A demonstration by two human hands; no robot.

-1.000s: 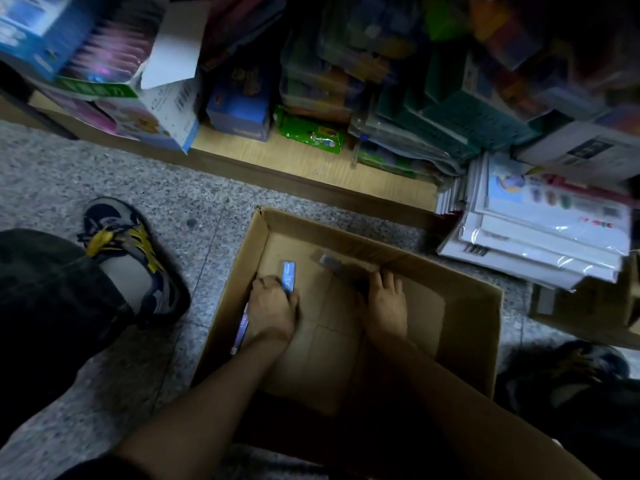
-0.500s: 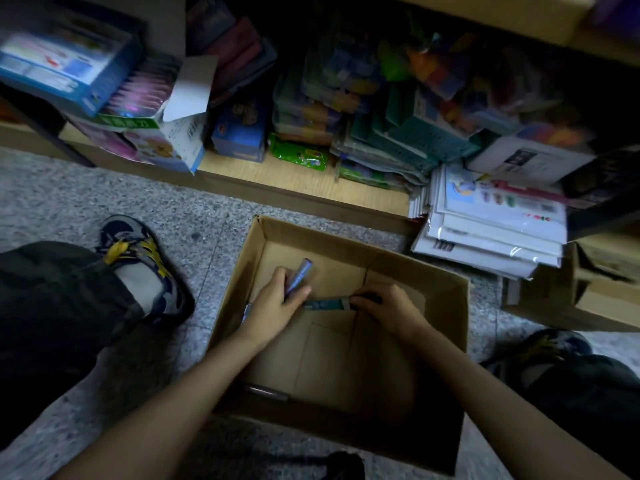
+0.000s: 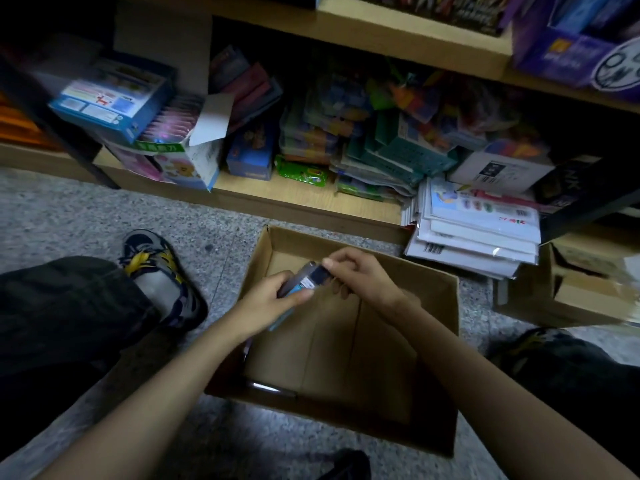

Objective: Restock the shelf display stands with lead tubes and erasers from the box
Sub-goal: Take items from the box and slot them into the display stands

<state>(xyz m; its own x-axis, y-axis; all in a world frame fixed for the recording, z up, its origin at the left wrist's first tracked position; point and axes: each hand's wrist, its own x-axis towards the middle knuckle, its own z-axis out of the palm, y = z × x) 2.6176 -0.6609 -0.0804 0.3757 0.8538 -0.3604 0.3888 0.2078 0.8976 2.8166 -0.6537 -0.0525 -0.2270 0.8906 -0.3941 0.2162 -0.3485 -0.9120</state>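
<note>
A bunch of lead tubes (image 3: 304,278) held above the box (image 3: 438,341)
The left hand (image 3: 272,301) grips the bunch over the open box on the floor (image 3: 104,216); the right hand (image 3: 362,275) pinches its upper end; one more tube (image 3: 266,386) lies inside by the near wall.

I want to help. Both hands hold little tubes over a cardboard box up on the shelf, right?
No. The head view shows the left hand and right hand holding tubes over the cardboard box, but it sits on the floor, not the shelf.
</note>
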